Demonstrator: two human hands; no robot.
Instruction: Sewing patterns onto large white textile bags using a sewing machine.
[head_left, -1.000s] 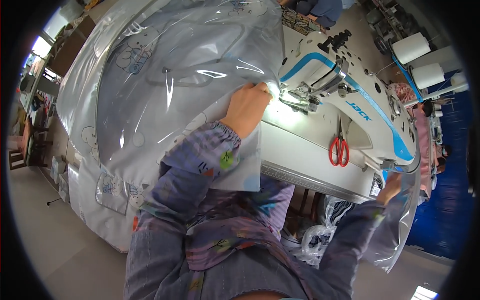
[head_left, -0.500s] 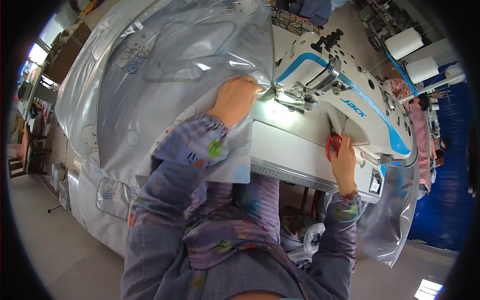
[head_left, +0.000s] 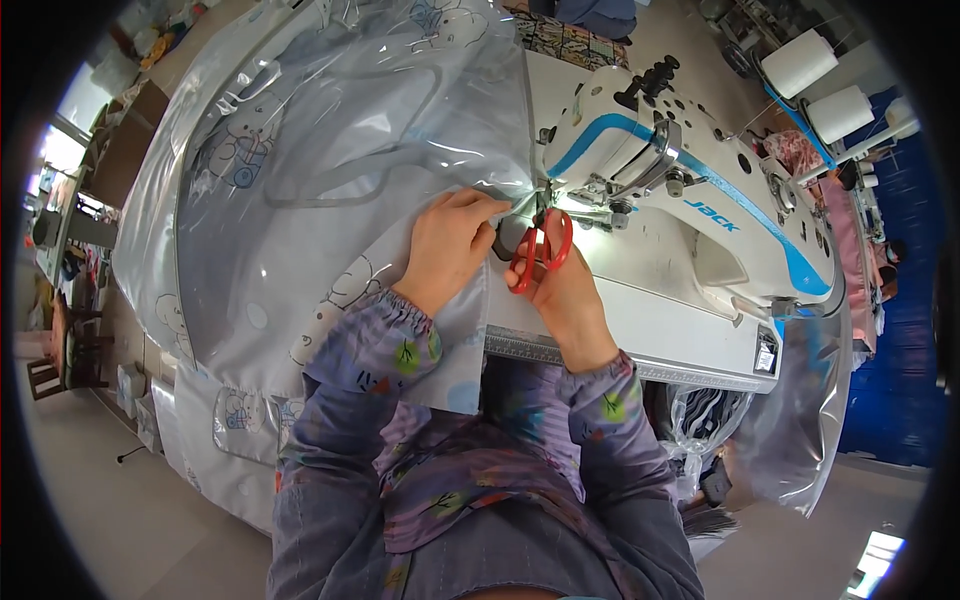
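My left hand (head_left: pixel 447 248) is closed on the edge of a grey-and-clear plastic cover (head_left: pixel 300 215) printed with cartoon animals, just left of the sewing machine's needle area. My right hand (head_left: pixel 570 305) holds red-handled scissors (head_left: pixel 547 252), with fingers at the handle loops. The scissors' blades point away from me toward the lit spot under the head of the white-and-blue sewing machine (head_left: pixel 640 170). Their tips lie close to the cover's edge by the presser foot; whether they touch it I cannot make out. The cover spreads left and hangs over the table's near edge.
White thread cones (head_left: pixel 800 62) stand on a rack at the upper right. A metal ruler strip (head_left: pixel 640 368) runs along the table's front edge. Clear plastic sheeting (head_left: pixel 795 420) hangs at the right end. A wooden chair (head_left: pixel 75 350) is at the far left.
My right hand has brought the scissors leftward from the machine bed to the needle area. The left hand has shifted slightly left and nearer to me, with the cover still in its grip.
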